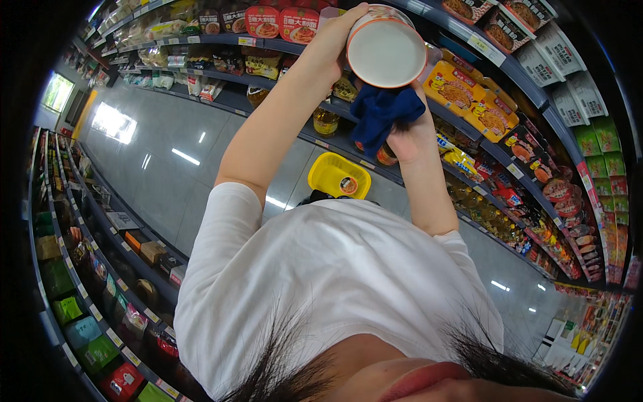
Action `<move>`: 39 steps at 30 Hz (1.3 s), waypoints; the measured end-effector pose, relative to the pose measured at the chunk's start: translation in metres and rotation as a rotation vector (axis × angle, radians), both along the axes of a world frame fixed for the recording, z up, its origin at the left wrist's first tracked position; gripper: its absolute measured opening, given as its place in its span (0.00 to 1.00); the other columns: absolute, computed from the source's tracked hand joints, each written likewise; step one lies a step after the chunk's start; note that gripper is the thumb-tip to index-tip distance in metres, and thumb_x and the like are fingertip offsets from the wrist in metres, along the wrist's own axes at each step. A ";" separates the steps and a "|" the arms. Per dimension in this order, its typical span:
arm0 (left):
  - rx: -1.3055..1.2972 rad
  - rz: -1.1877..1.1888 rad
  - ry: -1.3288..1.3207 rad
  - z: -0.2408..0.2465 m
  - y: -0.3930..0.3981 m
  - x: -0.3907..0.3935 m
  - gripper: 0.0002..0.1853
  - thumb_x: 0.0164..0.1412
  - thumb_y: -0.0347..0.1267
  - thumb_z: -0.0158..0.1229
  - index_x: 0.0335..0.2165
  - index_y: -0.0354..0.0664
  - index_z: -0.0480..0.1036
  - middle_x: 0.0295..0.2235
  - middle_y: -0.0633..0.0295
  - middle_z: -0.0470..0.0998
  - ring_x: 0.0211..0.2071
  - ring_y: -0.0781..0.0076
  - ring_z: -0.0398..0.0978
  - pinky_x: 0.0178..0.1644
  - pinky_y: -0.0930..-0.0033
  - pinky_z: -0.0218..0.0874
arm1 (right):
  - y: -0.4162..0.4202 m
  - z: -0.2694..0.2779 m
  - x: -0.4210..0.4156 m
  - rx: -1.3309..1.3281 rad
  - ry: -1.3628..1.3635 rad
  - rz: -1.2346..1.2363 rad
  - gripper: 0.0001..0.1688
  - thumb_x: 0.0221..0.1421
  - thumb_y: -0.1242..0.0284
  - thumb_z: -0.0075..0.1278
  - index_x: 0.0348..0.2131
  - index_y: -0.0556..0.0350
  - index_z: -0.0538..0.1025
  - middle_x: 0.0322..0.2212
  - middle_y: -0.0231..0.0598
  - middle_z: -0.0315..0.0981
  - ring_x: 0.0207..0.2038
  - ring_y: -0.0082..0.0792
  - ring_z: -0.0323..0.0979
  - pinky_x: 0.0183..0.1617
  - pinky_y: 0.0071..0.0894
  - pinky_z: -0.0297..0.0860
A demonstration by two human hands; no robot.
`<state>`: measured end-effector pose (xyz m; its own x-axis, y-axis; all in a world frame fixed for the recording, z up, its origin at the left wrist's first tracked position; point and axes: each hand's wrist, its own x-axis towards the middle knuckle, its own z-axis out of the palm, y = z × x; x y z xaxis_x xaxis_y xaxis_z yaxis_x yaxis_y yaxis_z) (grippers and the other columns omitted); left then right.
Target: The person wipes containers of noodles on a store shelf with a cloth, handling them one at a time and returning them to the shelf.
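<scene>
A round printed food tub (387, 53) with an orange rim is raised in front of the shelves, its pale round end turned towards me. My left hand (344, 42) grips its left side. My right hand (413, 133) holds a bunched navy-blue cloth (379, 113) just below the tub, with the thumb end near the tub's lower edge. The cloth hides part of the right fingers. Down on the floor before me is a yellow plastic basket (321, 173), where a small round food tub (348, 186) lies.
Shelving with price tags (281, 45) runs close ahead, stocked with red spaghetti boxes (262, 22), yellow noodle packs (469, 98) and white tubs (542, 63). An oil bottle (325, 122) stands on a low shelf. More shelving (100, 216) lines the left, across the grey tiled floor (166, 140).
</scene>
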<state>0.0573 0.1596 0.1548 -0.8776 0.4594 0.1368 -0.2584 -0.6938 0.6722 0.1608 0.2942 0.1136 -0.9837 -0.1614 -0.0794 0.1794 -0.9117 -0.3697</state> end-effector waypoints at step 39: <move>-0.159 0.010 -0.034 -0.020 -0.012 -0.017 0.24 0.59 0.42 0.58 0.49 0.40 0.66 0.44 0.59 0.75 0.44 0.70 0.75 0.46 0.64 0.69 | -0.009 -0.013 -0.008 -0.031 0.021 0.025 0.27 0.60 0.61 0.48 0.53 0.60 0.67 0.48 0.45 0.71 0.49 0.41 0.71 0.53 0.42 0.70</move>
<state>0.0406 0.1473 0.1351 -0.8853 0.4638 0.0330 -0.2763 -0.5819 0.7648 0.1526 0.2850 0.1004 -0.9806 -0.1883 -0.0537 0.1951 -0.9182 -0.3448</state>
